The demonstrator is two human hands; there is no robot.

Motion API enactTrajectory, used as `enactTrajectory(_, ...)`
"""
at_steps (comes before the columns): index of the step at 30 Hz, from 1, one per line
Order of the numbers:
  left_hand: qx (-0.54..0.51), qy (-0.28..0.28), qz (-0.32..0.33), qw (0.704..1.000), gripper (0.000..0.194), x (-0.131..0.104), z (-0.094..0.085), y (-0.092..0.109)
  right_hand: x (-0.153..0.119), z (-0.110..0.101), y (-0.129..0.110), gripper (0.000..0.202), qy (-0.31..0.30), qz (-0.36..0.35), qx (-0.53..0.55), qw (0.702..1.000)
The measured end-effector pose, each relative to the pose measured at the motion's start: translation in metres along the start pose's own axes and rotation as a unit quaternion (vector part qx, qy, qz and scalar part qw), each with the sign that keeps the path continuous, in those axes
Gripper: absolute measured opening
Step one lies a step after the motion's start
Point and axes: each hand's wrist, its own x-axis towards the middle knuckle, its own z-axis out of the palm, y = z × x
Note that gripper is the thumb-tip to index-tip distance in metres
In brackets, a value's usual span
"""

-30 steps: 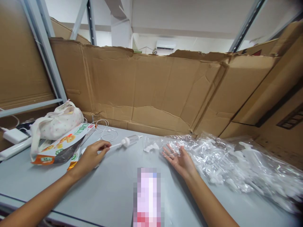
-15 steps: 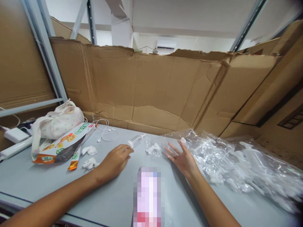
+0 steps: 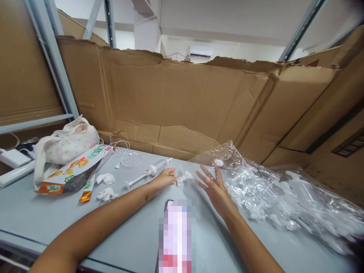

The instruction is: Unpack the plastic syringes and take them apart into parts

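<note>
My left hand (image 3: 165, 179) reaches over the table with its fingers stretched toward some small white plastic pieces (image 3: 184, 177), its fingertips close beside them. Whether it touches them I cannot tell. Just behind this hand lies a clear, ribbed syringe (image 3: 158, 167) with a white plunger pointing left. My right hand (image 3: 214, 189) is open, fingers spread, at the left edge of a large clear plastic bag (image 3: 256, 185) full of white and clear syringe parts. A small round white piece (image 3: 218, 162) shows at its fingertips, against the bag's film.
A phone (image 3: 178, 235) with a blurred screen lies in front between my arms. To the left are crumpled tissues (image 3: 106, 194), an orange wrapper (image 3: 86, 195), a snack box (image 3: 76, 170), a cloth bag (image 3: 68, 140) and white earphones (image 3: 127, 157). A cardboard wall (image 3: 170, 98) stands behind.
My left hand has moved right, from beside the syringe to the small white pieces. The syringe's plunger now shows. My right hand stays spread, and the plastic bag's film stands higher behind it.
</note>
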Motion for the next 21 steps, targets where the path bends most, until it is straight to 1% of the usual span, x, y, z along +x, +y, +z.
enactTrajectory(2,0.016,-0.002,0.018,1.000,0.058,0.001,-0.002,-0.005,-0.001,0.001,0.003,0.083,-0.013,-0.010,-0.013,1.000)
enactTrajectory(5,0.048,-0.003,0.041,0.998,0.056,0.002,-0.001,-0.011,-0.001,0.000,0.008,0.077,-0.038,-0.034,-0.039,0.998)
enactTrajectory(8,0.087,0.010,0.057,0.995,0.059,0.003,0.001,-0.016,0.000,-0.001,0.009,0.072,-0.062,-0.061,-0.050,0.995)
enactTrajectory(11,0.127,0.025,0.082,0.988,0.064,-0.001,0.003,-0.019,-0.001,0.002,0.006,0.075,-0.059,-0.071,-0.056,0.994)
enactTrajectory(14,0.164,0.026,0.113,0.980,0.057,-0.008,0.003,-0.016,-0.004,0.007,0.002,0.081,-0.043,-0.073,-0.055,0.995)
enactTrajectory(17,0.233,0.023,0.147,0.961,0.049,-0.014,0.003,-0.009,-0.007,0.012,-0.001,0.086,-0.037,-0.072,-0.051,0.995)
enactTrajectory(21,0.321,-0.005,0.188,0.928,0.051,-0.019,0.002,0.000,-0.010,0.015,-0.003,0.081,-0.050,-0.085,-0.046,0.994)
